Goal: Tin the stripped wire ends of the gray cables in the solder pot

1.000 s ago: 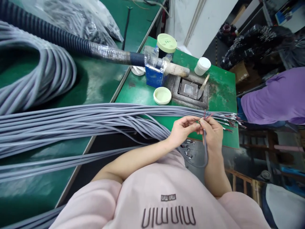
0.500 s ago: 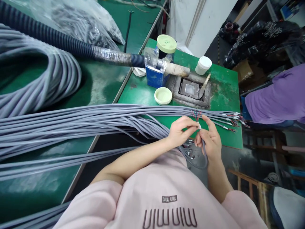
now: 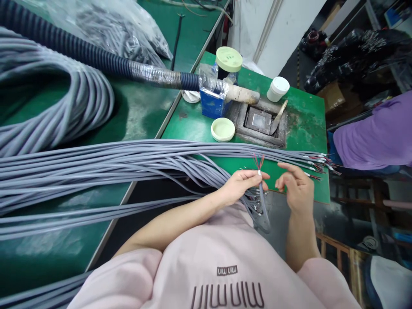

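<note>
Presently, the held gray cable (image 3: pixel 263 199) lies between the left hand (image 3: pixel 242 184) and the right hand (image 3: pixel 300 189), in front of the pink shirt (image 3: pixel 199 257). Its upper section runs near to far, tilted slightly left at the far end; its near portion bends back to the left. The left hand is the nearer one: its thumb and fingers are clamped on the cable just below a white band (image 3: pixel 259 172). Beyond the band, thin colored wires (image 3: pixel 258 162) fan out, pointing far. The right hand stands to the right, apart from this cable; its index finger extends leftward, away from the thumb, the other fingers are curled, and no object is visible in its grasp.

Just beyond the hands, a bundle of gray cables (image 3: pixel 154 150) runs left to right across the green table (image 3: pixel 310 124). Farther back are a shallow dish (image 3: pixel 222 130), a dark square frame (image 3: pixel 238 124) with a scraper (image 3: pixel 279 118), a blue box (image 3: pixel 212 104) and a white jar (image 3: pixel 277 89).
</note>
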`<action>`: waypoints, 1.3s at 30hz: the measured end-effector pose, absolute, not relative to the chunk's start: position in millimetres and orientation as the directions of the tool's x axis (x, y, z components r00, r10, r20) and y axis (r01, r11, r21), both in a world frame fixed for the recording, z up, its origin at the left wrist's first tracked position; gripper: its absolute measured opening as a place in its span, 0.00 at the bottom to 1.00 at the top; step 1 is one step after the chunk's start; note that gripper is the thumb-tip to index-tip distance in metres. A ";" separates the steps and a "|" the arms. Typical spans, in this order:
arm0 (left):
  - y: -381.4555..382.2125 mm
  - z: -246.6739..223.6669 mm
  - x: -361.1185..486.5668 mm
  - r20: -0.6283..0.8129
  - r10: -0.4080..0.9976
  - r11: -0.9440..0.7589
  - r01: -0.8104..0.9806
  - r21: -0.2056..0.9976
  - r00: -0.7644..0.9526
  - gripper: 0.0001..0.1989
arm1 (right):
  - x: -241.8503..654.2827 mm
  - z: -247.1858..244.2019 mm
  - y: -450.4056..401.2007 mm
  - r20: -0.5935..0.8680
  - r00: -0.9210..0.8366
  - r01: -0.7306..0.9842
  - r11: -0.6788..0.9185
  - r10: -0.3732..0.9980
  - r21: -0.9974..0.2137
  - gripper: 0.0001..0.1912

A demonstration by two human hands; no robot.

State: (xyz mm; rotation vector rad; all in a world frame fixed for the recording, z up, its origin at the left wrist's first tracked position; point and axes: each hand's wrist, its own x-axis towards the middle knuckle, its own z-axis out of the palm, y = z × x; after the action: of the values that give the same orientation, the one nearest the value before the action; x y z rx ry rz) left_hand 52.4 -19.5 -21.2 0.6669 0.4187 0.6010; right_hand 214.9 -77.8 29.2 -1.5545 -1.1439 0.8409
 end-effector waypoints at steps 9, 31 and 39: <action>-25.3 -23.4 42.3 -0.093 0.508 0.553 -0.242 0.797 0.856 0.24 | 207.2 32.8 -56.5 0.066 0.162 0.386 -0.001 0.984 -0.922 0.04; -24.7 -32.0 29.2 -0.084 0.445 0.539 -0.192 0.820 0.892 0.24 | 219.2 22.8 -51.2 -0.297 -0.058 0.104 -0.290 0.953 -0.951 0.12; -19.8 -31.9 23.2 -0.056 0.393 0.498 -0.162 0.852 0.918 0.25 | 184.6 12.6 -39.4 -0.274 0.101 -0.345 -0.224 0.956 -0.911 0.14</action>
State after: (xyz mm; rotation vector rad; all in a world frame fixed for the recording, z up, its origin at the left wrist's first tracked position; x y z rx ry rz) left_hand 23.2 -19.8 -31.9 0.9957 0.2566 0.3403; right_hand 184.6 -39.4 12.6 -1.1970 -0.7185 1.4190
